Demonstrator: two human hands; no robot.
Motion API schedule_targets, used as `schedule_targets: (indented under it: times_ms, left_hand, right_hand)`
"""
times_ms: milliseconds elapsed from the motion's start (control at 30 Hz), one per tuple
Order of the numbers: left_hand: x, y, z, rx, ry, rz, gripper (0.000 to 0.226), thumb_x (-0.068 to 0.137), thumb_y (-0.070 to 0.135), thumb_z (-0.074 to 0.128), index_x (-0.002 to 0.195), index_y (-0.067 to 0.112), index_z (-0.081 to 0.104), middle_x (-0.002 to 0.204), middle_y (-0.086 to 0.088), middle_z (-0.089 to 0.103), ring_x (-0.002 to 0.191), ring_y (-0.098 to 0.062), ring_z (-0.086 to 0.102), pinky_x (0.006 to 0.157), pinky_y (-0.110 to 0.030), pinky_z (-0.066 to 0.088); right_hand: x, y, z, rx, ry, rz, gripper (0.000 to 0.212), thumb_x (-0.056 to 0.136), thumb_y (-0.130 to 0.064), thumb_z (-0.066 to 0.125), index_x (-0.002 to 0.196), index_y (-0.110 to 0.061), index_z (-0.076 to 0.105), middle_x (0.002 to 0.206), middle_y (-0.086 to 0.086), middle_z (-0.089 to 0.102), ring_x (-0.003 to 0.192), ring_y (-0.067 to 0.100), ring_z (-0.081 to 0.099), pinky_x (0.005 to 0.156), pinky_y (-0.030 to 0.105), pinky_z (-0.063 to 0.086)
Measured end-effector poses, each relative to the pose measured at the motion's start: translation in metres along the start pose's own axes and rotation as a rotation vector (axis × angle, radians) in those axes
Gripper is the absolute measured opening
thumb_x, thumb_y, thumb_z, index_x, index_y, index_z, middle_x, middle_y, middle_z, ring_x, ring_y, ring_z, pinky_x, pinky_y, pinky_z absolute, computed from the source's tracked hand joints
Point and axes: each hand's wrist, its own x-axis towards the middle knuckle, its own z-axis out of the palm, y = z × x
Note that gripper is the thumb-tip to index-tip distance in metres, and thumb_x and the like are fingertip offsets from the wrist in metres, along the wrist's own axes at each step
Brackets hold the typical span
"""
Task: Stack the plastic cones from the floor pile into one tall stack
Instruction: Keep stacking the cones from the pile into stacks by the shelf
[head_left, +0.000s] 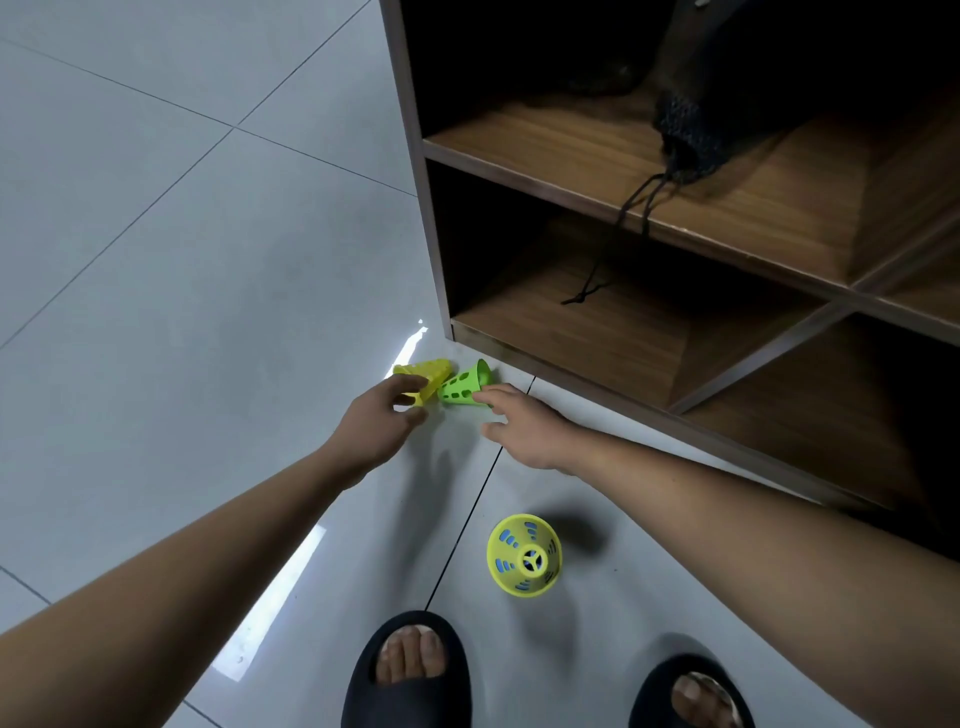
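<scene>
A yellow cone (427, 375) lies on its side on the grey tile floor near the shelf corner. My left hand (382, 418) grips its narrow end between fingers and thumb. A green cone (461, 387) lies on its side right beside the yellow cone. My right hand (524, 428) reaches it with straight fingers, and the fingertips touch its lower side. Nearer to me an upright yellow-green cone (524, 555) stands on the floor, narrow end up. Blue shows through its slots, so another cone seems nested under it.
A wooden cubby shelf (649, 218) stands to the right, its corner just behind the two lying cones. A black mesh bag (685, 130) with a hanging drawstring sits on its upper board. My feet in black slippers (410, 675) are at the bottom edge.
</scene>
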Motion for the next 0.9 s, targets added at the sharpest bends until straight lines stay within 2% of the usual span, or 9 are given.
schedule_targets:
  times_ms: [133, 233, 333, 467, 567, 700, 900]
  left_hand:
    - [-0.018, 0.002, 0.000, -0.037, 0.068, 0.005, 0.027, 0.096, 0.023, 0.067, 0.115, 0.040, 0.074, 0.112, 0.017, 0.074, 0.101, 0.006, 0.066, 0.074, -0.024, 0.051]
    - [-0.035, 0.005, -0.003, -0.108, 0.119, 0.025, 0.020, 0.095, 0.021, 0.071, 0.105, 0.037, 0.077, 0.102, 0.012, 0.077, 0.092, -0.004, 0.069, 0.071, -0.026, 0.051]
    - [-0.056, 0.014, -0.005, -0.248, 0.132, 0.001, 0.009, 0.095, 0.021, 0.076, 0.097, 0.029, 0.079, 0.093, 0.004, 0.079, 0.079, -0.011, 0.065, 0.069, -0.033, 0.047]
    - [-0.091, 0.032, -0.008, -0.396, 0.115, 0.017, 0.007, 0.096, 0.010, 0.074, 0.093, 0.016, 0.077, 0.092, -0.006, 0.077, 0.078, -0.012, 0.063, 0.071, -0.031, 0.044]
    - [-0.113, 0.038, -0.014, -0.524, 0.088, 0.030, 0.007, 0.096, 0.006, 0.073, 0.100, 0.012, 0.074, 0.092, -0.011, 0.073, 0.082, -0.017, 0.065, 0.076, -0.036, 0.043]
    - [-0.137, 0.048, -0.022, -0.754, -0.026, 0.021, 0.017, 0.096, 0.007, 0.071, 0.111, 0.014, 0.068, 0.087, -0.008, 0.066, 0.081, -0.021, 0.057, 0.079, -0.038, 0.040]
    - [-0.160, 0.072, -0.022, -0.857, -0.232, 0.056, 0.020, 0.096, 0.010, 0.070, 0.115, 0.009, 0.065, 0.091, -0.014, 0.057, 0.087, -0.027, 0.049, 0.080, -0.037, 0.041]
  right_hand:
    - [-0.019, 0.004, 0.004, 0.031, 0.190, -0.060, 0.037, 0.099, -0.015, 0.066, 0.136, -0.018, 0.067, 0.140, -0.005, 0.058, 0.109, 0.015, 0.064, 0.102, 0.034, 0.050]
    - [-0.043, 0.004, 0.001, 0.120, 0.332, -0.055, 0.021, 0.095, -0.017, 0.071, 0.115, -0.024, 0.076, 0.112, -0.011, 0.072, 0.097, 0.009, 0.068, 0.091, 0.031, 0.055]
    - [-0.070, 0.001, -0.005, 0.285, 0.420, -0.033, 0.011, 0.094, -0.016, 0.074, 0.096, -0.026, 0.075, 0.089, -0.009, 0.075, 0.083, 0.006, 0.068, 0.078, 0.027, 0.053]
    - [-0.108, -0.010, -0.012, 0.508, 0.467, -0.069, 0.023, 0.097, -0.002, 0.067, 0.096, -0.025, 0.065, 0.085, 0.003, 0.071, 0.080, 0.020, 0.066, 0.076, 0.036, 0.053]
    - [-0.138, -0.019, -0.018, 0.685, 0.465, -0.070, 0.017, 0.100, 0.002, 0.063, 0.105, -0.014, 0.061, 0.084, 0.004, 0.071, 0.076, 0.020, 0.064, 0.071, 0.032, 0.050]
    - [-0.175, -0.031, -0.021, 0.968, 0.433, -0.012, 0.013, 0.101, 0.002, 0.059, 0.110, -0.005, 0.063, 0.084, 0.008, 0.068, 0.073, 0.020, 0.059, 0.066, 0.029, 0.046]
    - [-0.206, -0.035, 0.000, 1.046, 0.343, 0.048, 0.016, 0.100, 0.005, 0.055, 0.103, -0.003, 0.068, 0.077, 0.014, 0.063, 0.062, 0.018, 0.054, 0.059, 0.028, 0.045]
